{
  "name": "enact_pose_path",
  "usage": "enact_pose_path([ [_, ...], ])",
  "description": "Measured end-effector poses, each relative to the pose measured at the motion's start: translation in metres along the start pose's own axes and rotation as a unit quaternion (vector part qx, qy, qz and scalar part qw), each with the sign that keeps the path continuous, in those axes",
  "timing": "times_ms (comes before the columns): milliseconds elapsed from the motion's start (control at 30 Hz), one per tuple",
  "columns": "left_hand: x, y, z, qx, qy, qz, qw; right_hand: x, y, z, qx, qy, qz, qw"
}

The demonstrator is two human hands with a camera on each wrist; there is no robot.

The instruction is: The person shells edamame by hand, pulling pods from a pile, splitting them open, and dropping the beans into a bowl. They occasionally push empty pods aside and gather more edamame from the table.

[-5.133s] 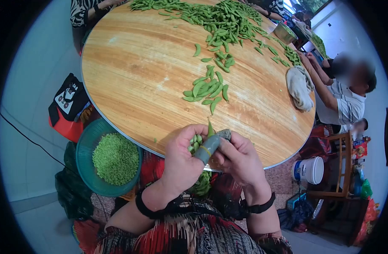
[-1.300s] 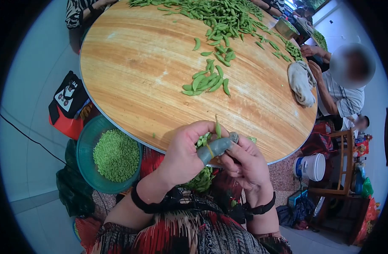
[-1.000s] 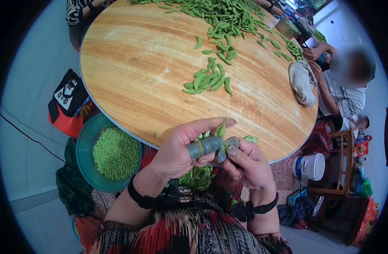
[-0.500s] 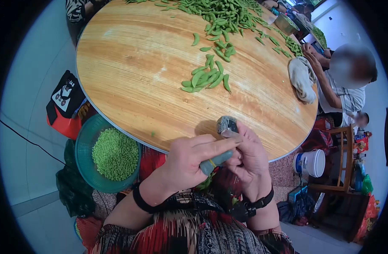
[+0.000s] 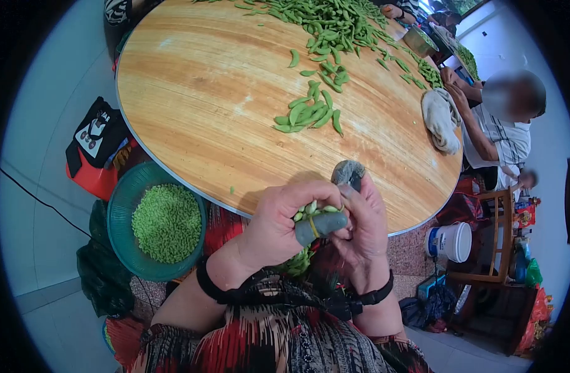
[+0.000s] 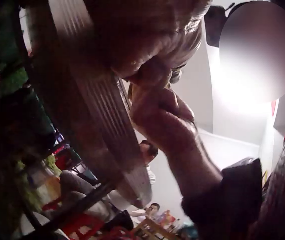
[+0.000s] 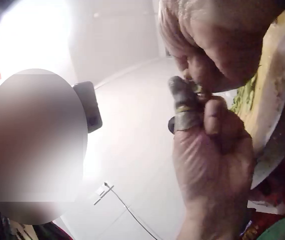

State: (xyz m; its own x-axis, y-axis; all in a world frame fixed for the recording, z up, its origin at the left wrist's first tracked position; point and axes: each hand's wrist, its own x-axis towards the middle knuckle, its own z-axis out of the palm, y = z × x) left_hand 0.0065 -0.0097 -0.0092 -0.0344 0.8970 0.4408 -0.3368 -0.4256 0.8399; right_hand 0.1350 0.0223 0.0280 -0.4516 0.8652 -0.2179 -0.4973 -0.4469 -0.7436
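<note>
In the head view both hands meet at the near edge of the round wooden table. My left hand curls round several shelled green soybeans; its thumb wears a grey-green finger cover with a yellow band. My right hand pinches with thumb and fingers at the left fingertips, where a sliver of soybean pod shows, mostly hidden. A dark, worn finger cover sits on a right finger. In the right wrist view, the left hand's covered thumb lies close under the right hand.
A small group of pods lies ahead, with a large pod heap beyond. A teal basket of shelled beans stands at left below the table. A cloth lies at right near a seated person. More pods show below the hands.
A pod upright between the hands earlier is now mostly hidden. The left fingers reached across the right fingertips, then drew back, showing the beans. The nearest loose pods left the table group.
</note>
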Motion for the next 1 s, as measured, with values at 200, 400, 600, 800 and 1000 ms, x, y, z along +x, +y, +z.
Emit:
enact_pose_path([
  [200, -0.010, 0.001, 0.000, 0.002, -0.010, -0.080, 0.997, -0.002, -0.015, 0.003, -0.071, 0.054, -0.035, 0.995],
  [400, -0.047, 0.026, -0.040, -0.213, 0.144, -0.099, 0.961, 0.019, -0.059, -0.065, -0.625, 0.079, -0.177, 0.756],
  [600, -0.137, 0.029, -0.158, 0.225, 0.374, -0.101, 0.894, 0.007, -0.070, -0.009, -0.700, -0.166, -0.039, 0.693],
  [800, -0.181, 0.038, -0.199, 0.718, 0.194, -0.201, 0.638, 0.088, -0.025, 0.014, -0.827, -0.101, -0.197, 0.516],
  [1000, -0.109, 0.082, -0.132, 0.280, 0.305, -0.277, 0.867, 0.093, -0.026, 0.020, -0.848, -0.108, -0.165, 0.491],
])
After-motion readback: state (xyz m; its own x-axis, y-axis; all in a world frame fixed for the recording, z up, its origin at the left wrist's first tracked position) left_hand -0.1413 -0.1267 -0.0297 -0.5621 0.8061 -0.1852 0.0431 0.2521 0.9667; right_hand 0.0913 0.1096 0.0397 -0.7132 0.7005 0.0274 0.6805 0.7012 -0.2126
